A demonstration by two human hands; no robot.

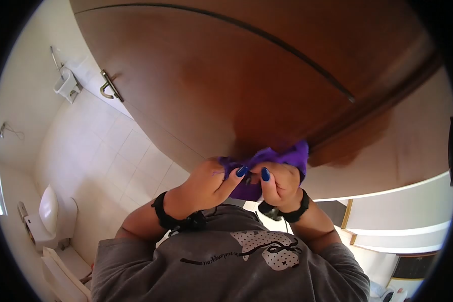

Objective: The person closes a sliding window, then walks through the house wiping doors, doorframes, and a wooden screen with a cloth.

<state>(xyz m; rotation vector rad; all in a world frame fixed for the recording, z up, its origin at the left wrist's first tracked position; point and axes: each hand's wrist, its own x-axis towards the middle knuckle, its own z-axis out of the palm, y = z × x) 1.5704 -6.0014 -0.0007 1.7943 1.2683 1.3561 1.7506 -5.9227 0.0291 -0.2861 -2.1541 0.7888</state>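
A purple cloth (299,157) is bunched up in front of my chest, between me and the brown wooden door. My left hand (204,185) is closed on its left side, thumb on top and pointing inward. From the other side my right hand (281,181) pinches the same cloth, its thumb close to the left one. Between the thumbs is a small dark spot that I cannot make out. Most of my fingers are hidden behind the cloth and thumbs. Black bands circle both wrists.
The wooden door (186,75) fills the upper view, with a metal handle (110,86) at its left edge. To the left are a tiled floor (121,151), a white toilet (50,216) and a small white wall fixture (67,86). Pale curved surfaces (402,216) lie at right.
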